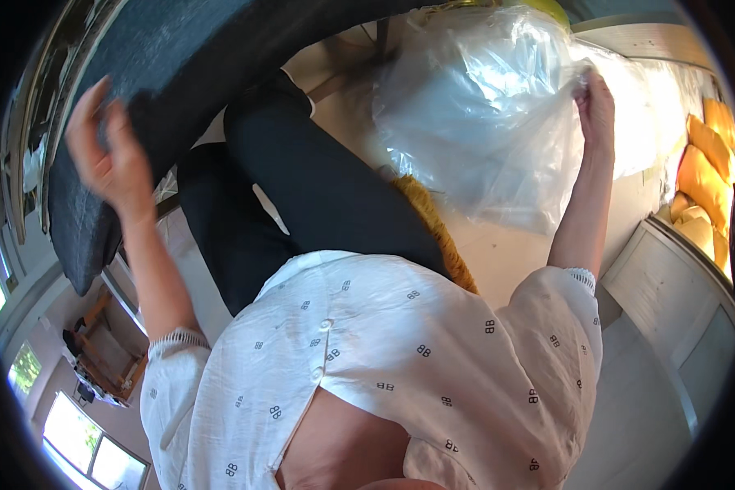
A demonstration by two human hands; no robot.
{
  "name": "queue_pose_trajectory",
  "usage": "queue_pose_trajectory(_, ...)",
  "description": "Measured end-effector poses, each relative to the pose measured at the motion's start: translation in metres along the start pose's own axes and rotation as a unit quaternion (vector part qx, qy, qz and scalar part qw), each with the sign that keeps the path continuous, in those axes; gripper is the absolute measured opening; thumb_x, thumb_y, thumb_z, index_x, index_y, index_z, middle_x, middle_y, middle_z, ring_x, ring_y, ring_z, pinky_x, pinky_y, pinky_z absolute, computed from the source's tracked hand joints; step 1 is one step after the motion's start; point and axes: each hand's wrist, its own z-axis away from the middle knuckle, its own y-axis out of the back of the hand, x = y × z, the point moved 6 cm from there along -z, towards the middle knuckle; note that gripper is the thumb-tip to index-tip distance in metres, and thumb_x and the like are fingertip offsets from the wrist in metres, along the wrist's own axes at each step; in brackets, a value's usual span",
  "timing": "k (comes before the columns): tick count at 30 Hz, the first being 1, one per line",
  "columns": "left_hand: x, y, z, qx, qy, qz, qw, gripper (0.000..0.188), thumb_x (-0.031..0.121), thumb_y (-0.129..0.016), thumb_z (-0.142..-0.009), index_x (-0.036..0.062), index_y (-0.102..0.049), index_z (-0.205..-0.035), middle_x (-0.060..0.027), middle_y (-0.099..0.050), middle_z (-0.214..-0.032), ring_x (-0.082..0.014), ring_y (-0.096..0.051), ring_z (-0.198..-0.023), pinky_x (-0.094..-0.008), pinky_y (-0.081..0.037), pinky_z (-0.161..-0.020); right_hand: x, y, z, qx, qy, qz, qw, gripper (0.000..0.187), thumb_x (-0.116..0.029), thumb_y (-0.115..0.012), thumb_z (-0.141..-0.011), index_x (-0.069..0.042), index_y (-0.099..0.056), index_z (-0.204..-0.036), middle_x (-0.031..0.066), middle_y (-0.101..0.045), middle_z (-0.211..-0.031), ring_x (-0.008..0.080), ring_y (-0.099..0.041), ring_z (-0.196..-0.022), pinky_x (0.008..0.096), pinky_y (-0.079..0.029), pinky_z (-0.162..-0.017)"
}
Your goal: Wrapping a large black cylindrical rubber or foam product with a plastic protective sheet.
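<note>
My right hand (598,106) pinches the edge of a large clear plastic bag (474,114) at the upper right. The bag hangs crumpled and shiny, spreading down and to the left from my fingers. Off to the left, my left hand (110,159) is raised over a dark grey cloth-covered surface (171,61). Its fingers are apart with nothing between them, slightly smeared by motion. What the bag contains, if anything, cannot be made out through the glare.
I sit with my legs in dark trousers (302,163) under the dark surface's edge, on a seat with a furry mustard cover (433,224). Orange-yellow folded pieces (702,184) are stacked at the far right, near a pale wooden panel (653,269). A wooden shelf (102,347) stands at the left.
</note>
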Motion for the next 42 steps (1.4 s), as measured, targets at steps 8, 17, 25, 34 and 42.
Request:
queue_pose_trajectory(8,0.153,-0.184,0.037,-0.289,0.065,0.455,0.84,0.076,0.013,-0.074,-0.074,0.0063,-0.032,-0.137,-0.0106,-0.049,-0.128,-0.0201,-0.043,-0.122,-0.0336,-0.032,-0.104,-0.005,-0.195,0.112,-0.282,-0.031,0.12,0.952,0.012,-0.017,-0.06,-0.087,-0.005,-0.059,-0.089,0.0043,-0.065,-0.079,0.0111,-0.06,-0.07,0.0233,-0.049,-0.067)
queue_pose_trajectory(17,0.108,-0.145,0.101,-0.585,-0.027,0.284,0.759,0.039,0.046,-0.067,-0.076,0.0083,-0.07,-0.084,-0.0093,-0.062,-0.074,-0.0247,-0.049,-0.081,-0.0343,-0.038,-0.08,-0.228,-0.128,0.013,-0.021,0.303,-0.166,0.938,0.011,-0.006,-0.052,-0.09,-0.003,-0.059,-0.097,0.0092,-0.062,-0.098,0.0198,-0.06,-0.09,0.0335,-0.051,-0.084)
queue_pose_trajectory(25,-0.09,0.144,0.069,0.033,0.386,0.286,0.876,0.032,0.025,-0.06,-0.085,0.0068,-0.056,-0.111,-0.0049,-0.063,-0.087,-0.0132,-0.061,-0.069,-0.0265,-0.05,-0.066,-0.28,-0.308,0.003,-0.339,0.421,-0.016,0.841,0.03,-0.011,-0.046,-0.093,-0.004,-0.04,-0.121,0.0127,-0.049,-0.119,0.0229,-0.049,-0.109,0.0379,-0.038,-0.1)
queue_pose_trajectory(34,-0.377,0.549,0.158,-0.152,0.548,-0.341,0.749,0.05,0.041,-0.055,-0.088,0.0037,-0.052,-0.12,-0.0134,-0.056,-0.112,-0.0208,-0.054,-0.1,-0.034,-0.042,-0.088,-0.065,-0.412,0.003,-0.243,0.47,0.598,0.602,0.06,-0.046,-0.051,-0.086,-0.017,-0.038,-0.137,0.0141,-0.028,-0.145,0.0314,-0.023,-0.135,0.0592,-0.024,-0.101)
queue_pose_trajectory(42,-0.217,0.245,0.078,-0.02,0.268,-0.225,0.937,0.041,0.037,-0.061,-0.084,0.006,-0.06,-0.11,-0.0107,-0.058,-0.116,-0.0236,-0.054,-0.11,-0.0322,-0.04,-0.094,-0.088,-0.392,-0.013,-0.396,0.357,0.473,0.702,0.012,-0.006,-0.062,-0.082,0.0,-0.052,-0.082,0.0139,-0.054,-0.108,0.0247,-0.044,-0.12,0.032,-0.032,-0.098)
